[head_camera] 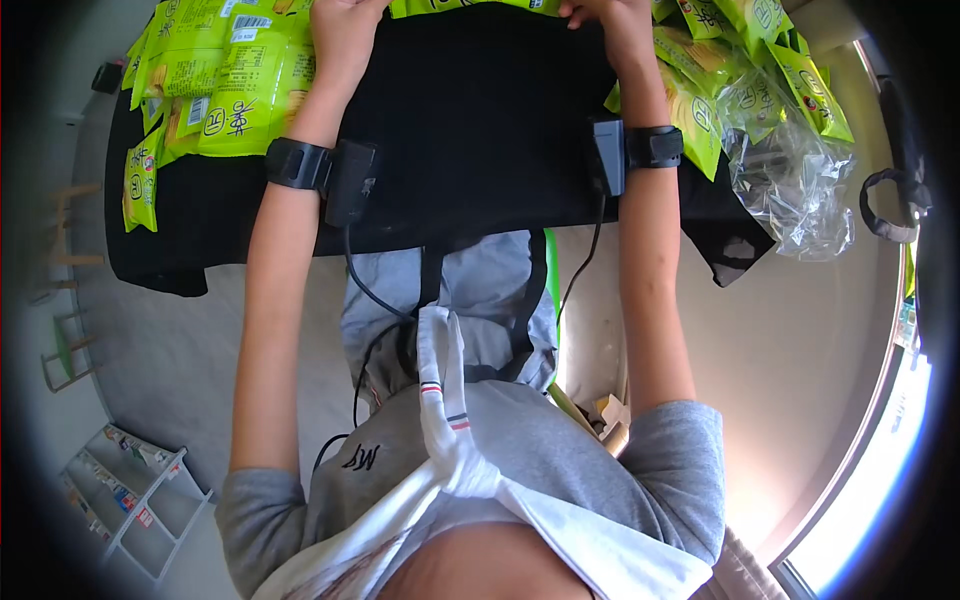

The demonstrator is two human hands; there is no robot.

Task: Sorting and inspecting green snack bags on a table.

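A bright green snack packet (pixel 476 7) lies crosswise at the top edge of the view, mostly cut off by it. My left hand (pixel 346 34) is at the packet's left end and seems to pinch it, though its fingertips run out of view. At the opposite end, my right hand (pixel 619 26) has its fingers curled at the packet's corner. Beside my left hand is a pile of green snack packets (pixel 255 82) bearing writing and barcodes. More green packets (pixel 694 112) lie heaped by my right forearm.
A black cloth (pixel 480 135) covers the table. Crumpled clear plastic bags (pixel 799 187) hang over its right edge. Cables run from the black left wrist device (pixel 351 182) and the right wrist device (pixel 609 157) towards my body. A white shelf (pixel 139 495) stands on the floor at lower left.
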